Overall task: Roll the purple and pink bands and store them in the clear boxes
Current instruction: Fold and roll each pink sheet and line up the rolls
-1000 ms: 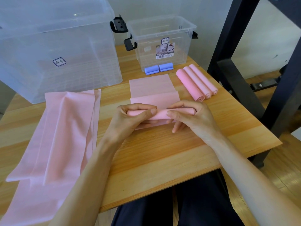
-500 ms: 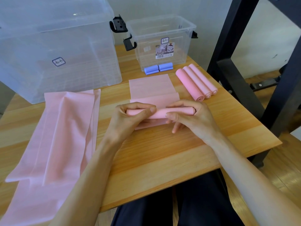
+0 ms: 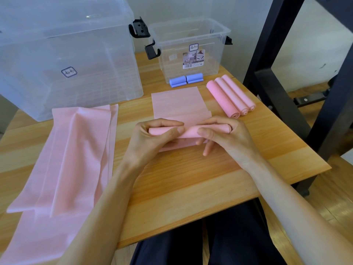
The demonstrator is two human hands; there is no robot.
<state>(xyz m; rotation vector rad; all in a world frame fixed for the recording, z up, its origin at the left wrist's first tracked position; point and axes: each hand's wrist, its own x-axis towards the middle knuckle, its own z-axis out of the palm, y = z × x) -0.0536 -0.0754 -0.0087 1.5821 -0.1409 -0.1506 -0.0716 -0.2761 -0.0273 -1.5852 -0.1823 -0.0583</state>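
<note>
Pale wooden table (image 3: 191,178) fills the view, backed by a light wall, with a black metal frame (image 3: 267,64) standing at its right. At the table's middle lies the pink band (image 3: 177,104) being rolled: its near end is wound into a roll (image 3: 188,131) lying crosswise, while the flat unrolled stretch runs away from it toward the far side. The left hand (image 3: 152,138) grips the left part of the roll, thumb on the near side and fingers curled over the top. The right hand (image 3: 225,136) grips the right part the same way, with two of its fingers stretched down onto the table beneath. A loose flap of the band shows under the roll between the two hands.

Just right of the flat stretch, three finished pink rolls (image 3: 231,96) lie side by side, touching, angled toward the far left. Beyond the band's far end two short purple rolls (image 3: 186,80) sit end to end, just in front of the small clear box (image 3: 189,46), which is open-topped with black latches and a printed label. A large clear box (image 3: 65,54) stands at the far left. Near it, on the left side of the table, a heap of unrolled pink bands (image 3: 63,159) lies spread and overlapping, running off the near edge.
</note>
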